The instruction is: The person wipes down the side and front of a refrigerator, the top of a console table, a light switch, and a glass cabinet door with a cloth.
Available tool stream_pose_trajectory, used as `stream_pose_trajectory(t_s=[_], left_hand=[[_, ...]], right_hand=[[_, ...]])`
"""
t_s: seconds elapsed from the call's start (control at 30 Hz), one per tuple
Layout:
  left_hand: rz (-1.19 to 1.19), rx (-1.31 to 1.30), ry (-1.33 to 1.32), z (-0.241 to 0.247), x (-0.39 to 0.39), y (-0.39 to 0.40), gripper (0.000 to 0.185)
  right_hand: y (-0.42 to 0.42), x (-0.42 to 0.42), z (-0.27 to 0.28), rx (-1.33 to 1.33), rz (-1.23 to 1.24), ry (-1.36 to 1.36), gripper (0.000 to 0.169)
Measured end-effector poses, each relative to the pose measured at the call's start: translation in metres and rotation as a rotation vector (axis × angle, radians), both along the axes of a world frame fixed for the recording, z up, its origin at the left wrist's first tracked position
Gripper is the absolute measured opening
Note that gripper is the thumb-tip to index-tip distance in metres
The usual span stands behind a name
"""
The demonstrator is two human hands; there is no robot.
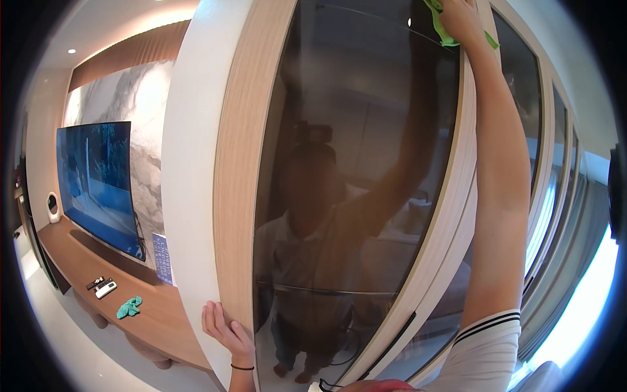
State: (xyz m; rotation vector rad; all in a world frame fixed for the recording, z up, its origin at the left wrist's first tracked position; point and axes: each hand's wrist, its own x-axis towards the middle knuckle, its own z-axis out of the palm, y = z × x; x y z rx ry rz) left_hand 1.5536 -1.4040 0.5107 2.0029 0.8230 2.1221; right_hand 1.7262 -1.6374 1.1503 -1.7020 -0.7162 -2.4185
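A tall cabinet door with a dark glass panel (362,147) and a light wood frame (245,147) stands before me. My right hand (460,22) is raised to the door's upper right corner and presses a bright green cloth (443,32) there; part of the cloth hangs on either side of the hand. Low on the left, my left hand (228,328) rests with its fingers on the wood frame and the white panel edge, holding nothing. The glass reflects a person with one arm raised. A black door handle (389,345) runs along the frame at the lower right.
At the left, a wooden counter (171,313) bears two remote controls (105,288) and a crumpled teal cloth (129,307). A television (98,186) is above it, with stools (147,350) below. More glass doors (521,83) and a grey curtain (583,245) are at the right.
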Motion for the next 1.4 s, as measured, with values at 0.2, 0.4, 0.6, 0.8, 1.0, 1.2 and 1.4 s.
stream_pose_trajectory(t_s=[0.2,0.4,0.6,0.8,1.0,1.2,1.4], left_hand=[[-0.015,-0.034,-0.035,0.004,0.000,-0.004,0.044],[-0.024,-0.002,-0.020,0.001,0.000,-0.002,0.044],[0.002,0.015,-0.020,-0.003,-0.001,0.003,0.044],[0.010,0.013,-0.004,-0.003,-0.001,0.002,0.044],[-0.014,0.001,-0.009,-0.003,0.001,0.002,0.044],[0.012,-0.001,0.017,-0.001,-0.007,0.003,0.044],[-0.049,-0.003,-0.022,-0.002,-0.001,0.001,0.044]], right_hand=[[0.007,-0.018,0.031,-0.102,-0.165,0.102,0.057],[-0.004,0.032,0.046,-0.057,0.297,-0.143,0.046],[0.004,0.004,0.016,0.013,0.498,-0.142,0.032],[0.004,0.015,0.041,-0.149,0.332,-0.085,0.040],[0.011,0.001,0.055,-0.033,-0.010,0.064,0.045],[0.013,0.001,0.010,-0.029,0.001,-0.061,0.044],[0.013,-0.021,0.030,-0.009,-0.163,0.113,0.044]])
